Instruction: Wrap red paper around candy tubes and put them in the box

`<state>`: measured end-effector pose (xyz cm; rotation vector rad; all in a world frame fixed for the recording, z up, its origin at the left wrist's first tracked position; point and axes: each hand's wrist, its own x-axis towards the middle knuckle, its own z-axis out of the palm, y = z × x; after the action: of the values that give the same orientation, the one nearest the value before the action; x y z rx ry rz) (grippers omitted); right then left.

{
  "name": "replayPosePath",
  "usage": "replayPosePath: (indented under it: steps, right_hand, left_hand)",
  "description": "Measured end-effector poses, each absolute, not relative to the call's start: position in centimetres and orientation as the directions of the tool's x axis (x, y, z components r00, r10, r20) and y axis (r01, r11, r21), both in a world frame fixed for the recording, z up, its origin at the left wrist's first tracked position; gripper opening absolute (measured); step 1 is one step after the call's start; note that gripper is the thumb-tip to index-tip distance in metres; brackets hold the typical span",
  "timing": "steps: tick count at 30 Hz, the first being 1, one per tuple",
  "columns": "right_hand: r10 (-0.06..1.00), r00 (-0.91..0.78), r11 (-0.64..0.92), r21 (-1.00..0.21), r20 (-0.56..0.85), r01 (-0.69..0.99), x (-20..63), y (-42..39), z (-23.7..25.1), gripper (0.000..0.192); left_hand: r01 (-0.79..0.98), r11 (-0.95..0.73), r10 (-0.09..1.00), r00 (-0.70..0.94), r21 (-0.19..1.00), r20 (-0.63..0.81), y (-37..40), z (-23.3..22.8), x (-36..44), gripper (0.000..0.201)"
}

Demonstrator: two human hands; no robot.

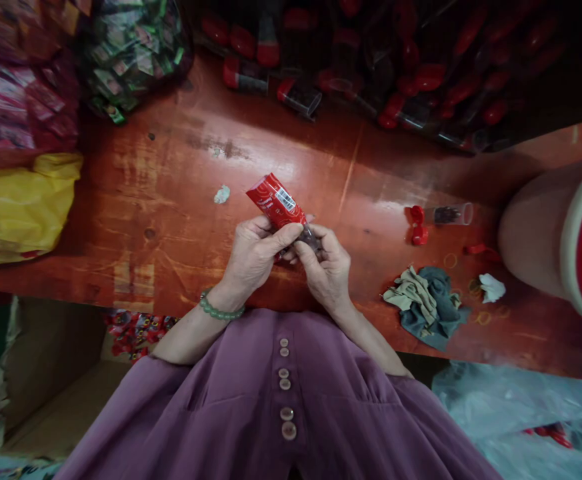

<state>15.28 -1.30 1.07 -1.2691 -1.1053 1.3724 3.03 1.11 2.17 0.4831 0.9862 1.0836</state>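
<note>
On the worn red wooden bench (pixel 171 220), the small clear plastic tube with a red cap (pixel 443 215) lies to the right of the red foil sachet (pixel 277 202), the crumpled grey-green rag (pixel 425 303) right and nearer, the yellow plastic bag (pixel 18 203) far left.

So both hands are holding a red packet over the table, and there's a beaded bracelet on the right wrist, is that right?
Not quite. The head view shows the bracelet on the left wrist, not the right. The rest stands: the left hand and right hand hold the red packet over the table.
</note>
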Motion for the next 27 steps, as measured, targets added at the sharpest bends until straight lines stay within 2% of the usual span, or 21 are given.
replayPosePath:
  steps: [5,7,10,12,17,20,23,27]
  right_hand:
    - [0.987,-0.064,-0.146,-0.989,-0.145,0.002,15.2,-1.0,0.9,0.019]
    - [0.998,-0.034,-0.041,-0.990,-0.046,0.131,15.2,-1.0,0.9,0.018]
    - [0.983,0.000,0.173,-0.917,0.185,0.359,15.4,-1.0,0.7,0.019]
    - [0.969,-0.009,0.228,-0.886,0.246,0.403,15.4,-0.9,0.7,0.021]
    - [0.997,-0.026,0.083,-0.961,0.079,0.264,15.4,-0.6,0.8,0.023]
    - [0.992,-0.120,0.048,-0.983,0.027,0.178,15.8,-0.6,1.2,0.026]
    - [0.979,-0.206,0.044,-0.985,0.008,0.169,16.4,-0.5,1.5,0.028]
    - [0.986,-0.145,-0.074,-0.997,-0.076,0.016,16.7,-0.4,1.0,0.019]
  left_hand:
    - [-0.559,0.380,0.916,0.113,0.737,-0.386,1.5,2.3,2.9,0.043]
    - [-0.547,0.377,0.912,0.081,0.747,-0.401,1.7,2.2,2.9,0.040]
    - [-0.534,0.368,0.913,0.056,0.761,-0.403,1.9,2.0,3.2,0.036]
    - [-0.535,0.358,0.915,0.037,0.766,-0.401,2.0,1.9,3.3,0.036]
    - [-0.531,0.353,0.910,0.006,0.770,-0.414,1.7,1.8,3.3,0.039]
    - [-0.549,0.339,0.920,0.023,0.764,-0.391,1.5,1.7,3.0,0.038]
    - [-0.554,0.340,0.922,0.037,0.760,-0.385,1.3,1.5,2.7,0.034]
    - [-0.512,0.356,0.930,0.109,0.781,-0.352,0.8,1.2,3.1,0.032]
